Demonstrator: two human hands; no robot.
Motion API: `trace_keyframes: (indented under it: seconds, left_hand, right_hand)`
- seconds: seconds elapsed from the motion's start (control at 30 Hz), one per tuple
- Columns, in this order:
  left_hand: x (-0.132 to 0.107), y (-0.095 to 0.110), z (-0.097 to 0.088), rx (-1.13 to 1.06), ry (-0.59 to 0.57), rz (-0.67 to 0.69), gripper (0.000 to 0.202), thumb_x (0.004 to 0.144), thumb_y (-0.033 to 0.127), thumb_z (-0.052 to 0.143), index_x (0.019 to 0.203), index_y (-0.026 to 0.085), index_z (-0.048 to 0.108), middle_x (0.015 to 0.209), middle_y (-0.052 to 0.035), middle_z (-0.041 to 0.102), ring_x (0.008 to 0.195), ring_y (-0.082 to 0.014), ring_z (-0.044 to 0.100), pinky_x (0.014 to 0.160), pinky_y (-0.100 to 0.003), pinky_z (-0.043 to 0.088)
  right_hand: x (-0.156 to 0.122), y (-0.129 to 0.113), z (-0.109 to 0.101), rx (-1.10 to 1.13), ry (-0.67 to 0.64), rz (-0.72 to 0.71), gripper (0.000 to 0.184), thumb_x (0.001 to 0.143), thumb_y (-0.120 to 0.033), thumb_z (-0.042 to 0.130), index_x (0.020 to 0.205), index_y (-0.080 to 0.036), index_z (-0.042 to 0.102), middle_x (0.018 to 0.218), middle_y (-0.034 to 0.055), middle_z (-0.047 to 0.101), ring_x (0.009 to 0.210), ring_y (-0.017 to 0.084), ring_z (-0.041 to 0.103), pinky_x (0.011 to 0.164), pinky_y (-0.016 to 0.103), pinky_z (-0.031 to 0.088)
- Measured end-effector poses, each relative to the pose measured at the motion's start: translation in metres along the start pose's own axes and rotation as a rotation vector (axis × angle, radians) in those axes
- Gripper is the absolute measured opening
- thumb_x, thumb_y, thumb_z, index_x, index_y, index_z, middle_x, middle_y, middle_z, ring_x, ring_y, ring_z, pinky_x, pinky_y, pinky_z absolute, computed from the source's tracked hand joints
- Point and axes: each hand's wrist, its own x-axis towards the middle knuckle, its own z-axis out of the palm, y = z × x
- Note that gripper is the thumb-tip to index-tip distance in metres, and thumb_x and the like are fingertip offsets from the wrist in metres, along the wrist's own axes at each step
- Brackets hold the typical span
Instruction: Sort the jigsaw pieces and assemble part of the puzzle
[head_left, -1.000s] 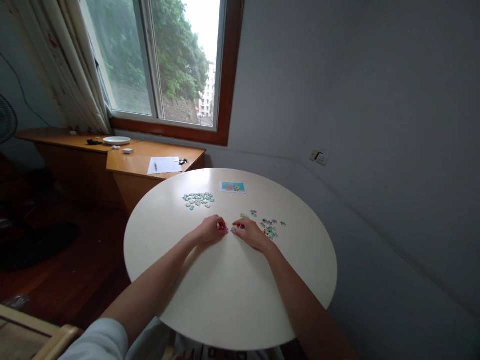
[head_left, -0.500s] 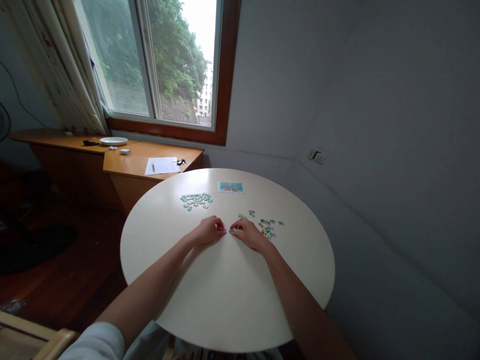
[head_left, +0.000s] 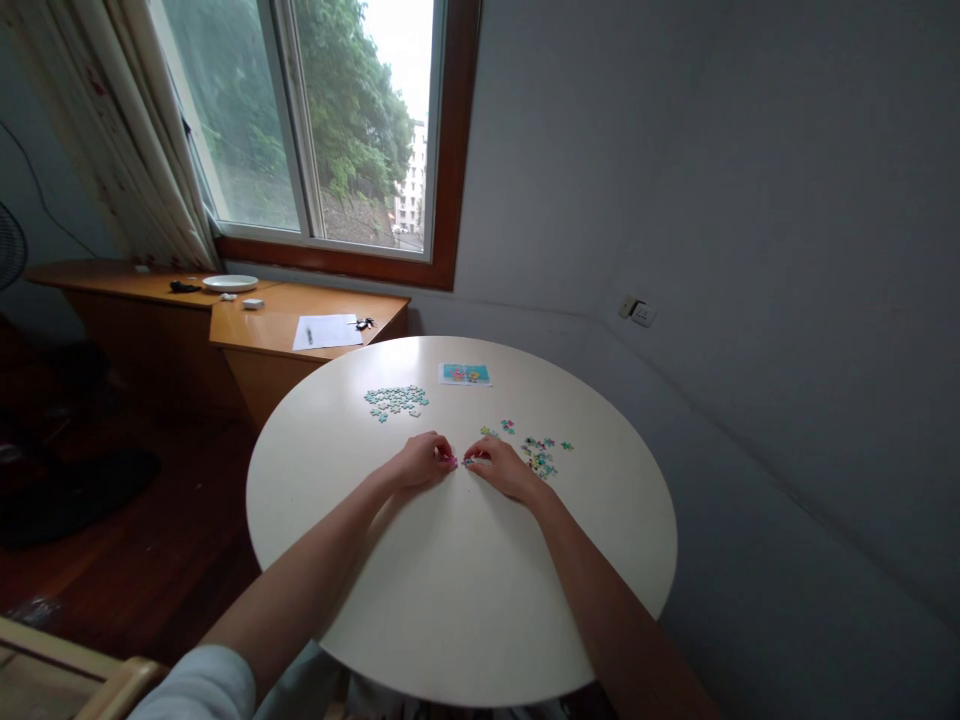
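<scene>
Near the middle of the frame, the left hand (head_left: 426, 460) pinches a pink puzzle piece (head_left: 453, 462) and the right hand (head_left: 501, 468) pinches a bluish puzzle piece (head_left: 466, 462), both low over the round white counter (head_left: 450, 600). The 2 pieces sit just beside each other with a narrow gap, apparently gripped from their outer sides so that the facing edges stay in sight. Loose pieces seem parted by colour: a pale teal group (head_left: 397, 400) left of centre, a mixed bright group (head_left: 538, 455) right of centre, perhaps to leave the middle free for the hands. A picture card (head_left: 465, 375) lies beyond them, likely there to be looked at. Counted: 2 hands, 1 card, 2 main groups, 1 lone green piece (head_left: 568, 446) at the right; the grouped pieces are too small to number surely.
</scene>
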Motion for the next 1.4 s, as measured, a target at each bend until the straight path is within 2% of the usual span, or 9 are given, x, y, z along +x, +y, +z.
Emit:
trace_keyframes:
  seconds: [0.63,1.13,1.4]
  left_hand:
    - [-0.002,0.001,-0.001,-0.011,0.003,0.002,0.017,0.074,0.034,0.063,0.081,0.018,0.068,0.084,-0.0036,0.064,0.075,-0.0164,0.058,0.069,-0.025,0.046]
    - [-0.002,-0.003,0.001,-0.018,0.007,0.009,0.018,0.074,0.034,0.063,0.082,0.019,0.068,0.086,-0.0032,0.064,0.074,-0.0156,0.058,0.069,-0.025,0.045]
    - [-0.003,0.004,-0.002,-0.003,0.005,-0.005,0.016,0.075,0.031,0.061,0.082,0.018,0.068,0.083,-0.0032,0.064,0.074,-0.0161,0.058,0.068,-0.025,0.045]
  right_hand:
    - [0.006,0.001,0.002,-0.052,0.024,-0.018,0.014,0.077,-0.016,0.064,0.089,-0.017,0.069,0.082,0.002,0.058,0.079,0.014,0.053,0.076,0.027,0.042]
    - [0.009,-0.002,0.003,-0.075,0.002,-0.064,0.013,0.079,-0.015,0.064,0.09,-0.017,0.068,0.087,0.0039,0.059,0.081,0.014,0.054,0.079,0.028,0.042]
    - [0.007,-0.003,0.002,-0.092,0.029,-0.044,0.009,0.077,-0.015,0.066,0.086,-0.015,0.067,0.083,0.0028,0.057,0.078,0.014,0.052,0.076,0.027,0.041]
